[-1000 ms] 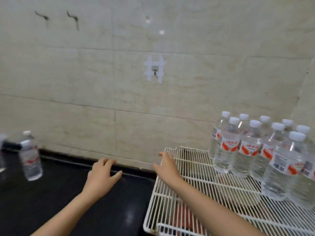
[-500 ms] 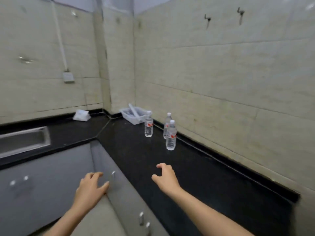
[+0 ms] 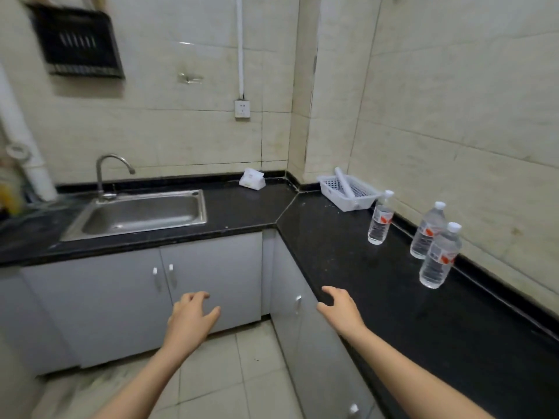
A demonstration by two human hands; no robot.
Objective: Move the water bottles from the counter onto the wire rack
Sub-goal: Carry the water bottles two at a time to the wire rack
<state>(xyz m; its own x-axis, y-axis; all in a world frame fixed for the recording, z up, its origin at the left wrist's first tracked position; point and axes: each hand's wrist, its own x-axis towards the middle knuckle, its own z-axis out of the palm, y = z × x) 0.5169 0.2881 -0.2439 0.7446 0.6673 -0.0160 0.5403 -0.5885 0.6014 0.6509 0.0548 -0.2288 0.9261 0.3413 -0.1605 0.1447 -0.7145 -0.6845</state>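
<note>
Three water bottles (image 3: pixel 435 237) upright along counter's (image 3: pixel 348 252) back edge. Left hand (image 3: pixel 192 320) and right hand (image 3: pixel 340 309) both released, empty, near front edge.

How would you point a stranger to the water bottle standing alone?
Follow the black counter along the right-hand wall to the white basket near the corner. The lone bottle stands beside it; the other two bottles stand close together, nearer the camera.

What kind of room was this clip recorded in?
Most likely a small home kitchen: a steel sink with a tap is set into a black L-shaped counter, grey cabinets sit below, and the walls are tiled. Three water bottles stand on the counter.
</note>
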